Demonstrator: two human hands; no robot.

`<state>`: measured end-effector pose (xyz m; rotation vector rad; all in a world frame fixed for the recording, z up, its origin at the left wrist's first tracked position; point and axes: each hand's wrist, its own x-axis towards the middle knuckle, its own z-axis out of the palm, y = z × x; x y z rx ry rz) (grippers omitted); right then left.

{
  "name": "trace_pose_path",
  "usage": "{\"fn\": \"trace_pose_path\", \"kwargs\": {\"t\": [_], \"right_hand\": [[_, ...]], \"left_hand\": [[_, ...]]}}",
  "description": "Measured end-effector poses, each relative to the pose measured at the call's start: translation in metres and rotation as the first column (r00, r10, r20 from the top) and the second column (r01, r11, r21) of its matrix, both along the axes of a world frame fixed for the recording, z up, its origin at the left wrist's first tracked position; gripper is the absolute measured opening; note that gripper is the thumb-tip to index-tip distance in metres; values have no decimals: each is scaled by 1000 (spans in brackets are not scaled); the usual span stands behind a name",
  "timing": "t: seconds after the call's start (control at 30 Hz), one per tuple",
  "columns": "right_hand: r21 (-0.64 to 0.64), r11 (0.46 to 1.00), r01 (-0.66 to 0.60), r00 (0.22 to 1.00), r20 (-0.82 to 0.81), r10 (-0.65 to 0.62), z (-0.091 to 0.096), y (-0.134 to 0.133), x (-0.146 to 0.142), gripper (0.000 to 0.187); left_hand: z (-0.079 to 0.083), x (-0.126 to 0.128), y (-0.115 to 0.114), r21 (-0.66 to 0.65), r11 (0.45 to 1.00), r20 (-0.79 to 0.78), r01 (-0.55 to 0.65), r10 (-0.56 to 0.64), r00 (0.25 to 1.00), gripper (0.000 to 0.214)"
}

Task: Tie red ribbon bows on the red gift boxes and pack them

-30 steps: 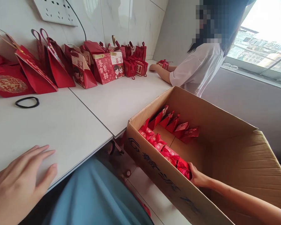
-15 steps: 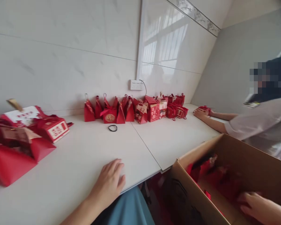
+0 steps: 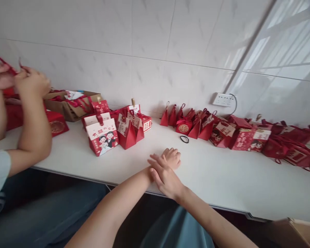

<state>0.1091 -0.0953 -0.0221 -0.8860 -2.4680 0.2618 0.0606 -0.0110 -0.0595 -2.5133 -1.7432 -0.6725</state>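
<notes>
My left hand (image 3: 173,158) rests on the white table, fingers loosely bent and holding nothing. Across its wrist lies my right hand (image 3: 167,178), fingers stretched out and also holding nothing. Just beyond them is a black hair tie (image 3: 184,139). Left of my hands stand red gift boxes, among them one with a cartoon couple (image 3: 104,139) and a pointed one (image 3: 126,134). Along the wall to the right runs a row of red gift boxes, including one with a gold round emblem (image 3: 184,127) and a floral one (image 3: 242,138).
At the left, a co-worker's hands (image 3: 32,81) hold a red ribbon above red boxes. An open cardboard box (image 3: 72,109) with ribbons and boxes sits behind. Another carton (image 3: 299,230) shows at the lower right, below the table edge. A power strip (image 3: 224,100) hangs on the wall.
My view has swung left. My right hand has come out of the carton, with nothing in it, and now lies over my left wrist. The left hand stays on the table.
</notes>
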Motion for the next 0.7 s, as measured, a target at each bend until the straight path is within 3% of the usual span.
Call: {"fn": "trace_pose_path", "kwargs": {"t": [0.13,0.23,0.3,0.37,0.47,0.53,0.63,0.7], "right_hand": [[-40,991,-127,989,-81,124,-9,-29,-64,39],[154,944,-291,926,-202,318,-22,-67,-103,46],[264,882,-390,863,-231,450,-29,-77,-115,48],[286,871,-401,850,-240,470,-30,-69,-110,57],[171,946,-275,942,-146,301,-25,-28,-72,60],[117,987,-113,991,-62,121,-25,6,-39,57],[78,994,73,997,-8,-73,-27,39,-2,47],[72,990,117,993,-30,-116,-28,38,0,41]], "left_hand": [[-7,-6,12,-44,991,-14,127,-128,992,16],[-12,-8,19,-64,983,-21,171,-173,985,18],[-13,-9,19,-72,979,-28,191,-194,981,20],[-13,-10,18,-81,976,-35,204,-207,978,22],[-13,-11,15,-90,970,-34,224,-228,973,21],[-12,-9,12,-91,970,-20,227,-230,973,18],[-12,-5,9,-85,974,13,211,-210,978,16],[-12,-2,9,-81,973,38,216,-213,976,17]]}}
